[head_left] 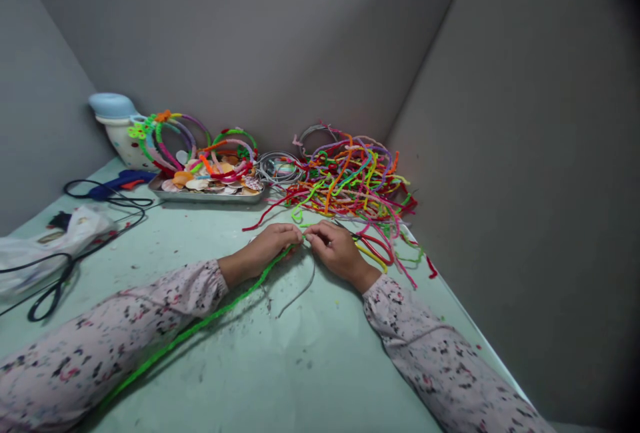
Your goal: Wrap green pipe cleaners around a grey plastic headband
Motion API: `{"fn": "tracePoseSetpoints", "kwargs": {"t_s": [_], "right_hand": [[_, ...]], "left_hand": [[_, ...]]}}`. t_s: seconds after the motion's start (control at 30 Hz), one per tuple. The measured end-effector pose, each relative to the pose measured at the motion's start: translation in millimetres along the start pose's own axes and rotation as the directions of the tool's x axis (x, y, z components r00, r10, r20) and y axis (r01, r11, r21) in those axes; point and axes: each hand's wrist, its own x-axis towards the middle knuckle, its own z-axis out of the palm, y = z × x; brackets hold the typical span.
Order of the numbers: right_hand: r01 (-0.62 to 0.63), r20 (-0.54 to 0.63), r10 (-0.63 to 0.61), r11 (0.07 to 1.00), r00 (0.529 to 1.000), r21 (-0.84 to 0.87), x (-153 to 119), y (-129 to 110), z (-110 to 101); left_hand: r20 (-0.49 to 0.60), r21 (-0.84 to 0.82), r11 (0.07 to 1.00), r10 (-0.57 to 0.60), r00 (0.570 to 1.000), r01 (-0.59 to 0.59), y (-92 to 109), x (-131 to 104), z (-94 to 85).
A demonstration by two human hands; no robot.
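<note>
A long bright green pipe cleaner (215, 316) runs from my fingertips back along my left forearm toward the lower left. My left hand (267, 250) is closed, pinching it near its far end. Right beside it, almost touching, my right hand (337, 253) is closed too, thumb and forefinger at the tip of the same pipe cleaner. From between the fingertips a thin grey wire (306, 288) curves down to the table; which hand grips it is hard to make out. Just right of my right hand lies a tool with red handles (377, 246), partly hidden, with a yellow strip (373, 258) beside it.
A heap of colourful pipe cleaners (350, 180) lies at the back right, beside coiled grey wire (280, 168). A metal tray (210, 197) holds shells and wrapped rings. At left are a blue-lidded container (117, 133), black cord (65, 286) and plastic bag (80, 233). Grey walls enclose the table.
</note>
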Motion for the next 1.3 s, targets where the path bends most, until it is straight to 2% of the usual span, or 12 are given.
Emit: {"fn": "tracePoseSetpoints", "kwargs": {"t_s": [0.17, 0.37, 0.47, 0.53, 0.67, 0.8, 0.93, 1.0, 1.1, 1.2, 1.3], "right_hand": [[0.093, 0.007, -0.093, 0.986, 0.996, -0.14, -1.7, 0.4, 1.2], [0.065, -0.001, -0.066, 0.989, 0.998, -0.135, -1.1, -1.6, 2.6], [-0.036, -0.016, 0.036, 0.999, 0.999, -0.03, -0.5, -3.3, 3.3], [-0.147, 0.02, 0.146, 0.986, 0.989, 0.078, -0.5, -3.7, 4.0], [-0.333, 0.124, 0.309, 0.891, 0.943, 0.307, -0.1, -2.8, 7.1], [-0.431, 0.171, 0.397, 0.791, 0.902, 0.435, 2.2, -2.8, 11.5], [-0.473, 0.206, 0.43, 0.731, 0.879, 0.492, 3.9, -3.0, 13.6], [-0.467, 0.208, 0.421, 0.737, 0.883, 0.489, 3.4, -2.8, 13.0], [-0.396, 0.165, 0.36, 0.814, 0.918, 0.426, 1.3, -2.6, 9.9], [-0.271, 0.087, 0.257, 0.928, 0.962, 0.257, 0.2, -3.2, 5.0], [-0.124, 0.04, 0.121, 0.989, 0.992, 0.08, 1.3, -4.0, -0.1]], "left_hand": [[0.004, 0.042, 0.999, -0.004, 1.0, 0.004, -0.6, -0.7, 0.6], [-0.01, 0.071, 0.997, 0.032, 0.999, -0.032, -3.8, 0.7, 0.6], [-0.008, 0.078, 0.996, 0.035, 0.999, -0.034, -4.9, 1.3, 0.6], [0.001, 0.072, 0.997, 0.037, 0.999, -0.037, -5.0, 1.2, 0.7], [-0.011, 0.084, 0.995, 0.047, 0.999, -0.046, -4.4, 1.0, 1.1], [-0.024, 0.092, 0.995, 0.046, 0.999, -0.044, -3.0, 1.0, 1.9], [-0.029, 0.085, 0.995, 0.049, 0.998, -0.047, -2.3, 0.7, 1.7], [-0.028, 0.086, 0.995, 0.044, 0.999, -0.042, -2.6, 0.5, 1.1], [-0.031, 0.093, 0.995, 0.047, 0.998, -0.044, -3.1, 0.4, 0.7], [-0.033, 0.105, 0.994, 0.048, 0.998, -0.044, -3.5, 0.3, 1.0], [-0.023, 0.128, 0.991, 0.05, 0.998, -0.047, -4.8, 0.4, 0.9]]}}
